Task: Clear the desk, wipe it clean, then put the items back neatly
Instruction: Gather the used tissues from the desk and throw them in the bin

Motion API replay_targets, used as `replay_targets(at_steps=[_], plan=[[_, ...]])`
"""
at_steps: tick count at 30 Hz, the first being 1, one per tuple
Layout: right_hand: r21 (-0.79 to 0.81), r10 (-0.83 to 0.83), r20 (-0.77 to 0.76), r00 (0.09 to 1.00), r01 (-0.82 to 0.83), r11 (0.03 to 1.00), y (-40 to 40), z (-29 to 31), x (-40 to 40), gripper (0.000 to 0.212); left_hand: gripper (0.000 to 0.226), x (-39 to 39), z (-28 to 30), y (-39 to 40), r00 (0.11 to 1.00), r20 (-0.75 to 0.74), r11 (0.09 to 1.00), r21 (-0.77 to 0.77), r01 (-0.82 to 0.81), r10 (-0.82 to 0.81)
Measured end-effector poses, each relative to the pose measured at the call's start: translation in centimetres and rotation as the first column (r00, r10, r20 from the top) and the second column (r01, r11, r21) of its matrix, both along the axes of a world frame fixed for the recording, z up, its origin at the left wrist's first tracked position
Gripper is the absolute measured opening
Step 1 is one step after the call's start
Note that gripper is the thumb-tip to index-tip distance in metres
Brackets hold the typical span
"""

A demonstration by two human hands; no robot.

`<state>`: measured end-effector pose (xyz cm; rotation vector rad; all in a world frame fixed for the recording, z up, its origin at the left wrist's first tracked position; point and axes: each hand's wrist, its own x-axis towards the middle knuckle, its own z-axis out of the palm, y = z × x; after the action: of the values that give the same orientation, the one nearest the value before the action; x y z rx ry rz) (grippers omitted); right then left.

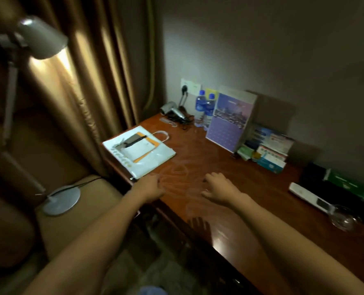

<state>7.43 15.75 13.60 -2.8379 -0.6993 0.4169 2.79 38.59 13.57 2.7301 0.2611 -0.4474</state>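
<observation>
Both grips loose, empty, between paper bag (142,152) and remote (309,198).

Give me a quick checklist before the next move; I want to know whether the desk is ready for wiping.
1. Both hands free: ok. The left hand and right hand hold nothing.
2. Desk cleared: not ok. The white bag, two water bottles, calendar, hair dryer, leaflet stand, remote and glass ashtray sit on it.
3. Cloth at hand: not ok, none in view.
4. Hair dryer unplugged: cannot tell; cord blurred.
5. Bottles capped: ok, blue caps on.
</observation>
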Motion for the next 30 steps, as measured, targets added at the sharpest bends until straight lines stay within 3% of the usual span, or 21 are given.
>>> replay_targets(at_steps=[4, 11, 23, 30], plan=[[0.028, 0.118, -0.012, 0.993, -0.117, 0.993, 6.0, -0.9, 2.6, 0.049, 0.051, 0.6, -1.0, 6.3, 0.983, 0.03, 0.984, -0.016, -0.18, 0.18], [0.076, 0.215, -0.039, 0.976, -0.212, 0.974, 16.0, -3.2, 9.6, 0.044, 0.043, 4.9, -2.7, 15.9, 0.946, 0.052, 0.946, -0.053, -0.318, 0.321], [0.003, 0.235, -0.151, 0.96, -0.237, 0.972, 37.4, -7.4, 24.5, 0.049, 0.038, 17.7, -6.1, 33.4, 0.911, 0.002, 0.905, -0.12, -0.409, 0.412], [-0.056, 0.242, -0.175, 0.954, -0.255, 0.965, 44.9, -10.2, 30.0, 0.052, 0.042, 23.5, -9.2, 37.6, 0.903, -0.05, 0.883, -0.192, -0.428, 0.427]])
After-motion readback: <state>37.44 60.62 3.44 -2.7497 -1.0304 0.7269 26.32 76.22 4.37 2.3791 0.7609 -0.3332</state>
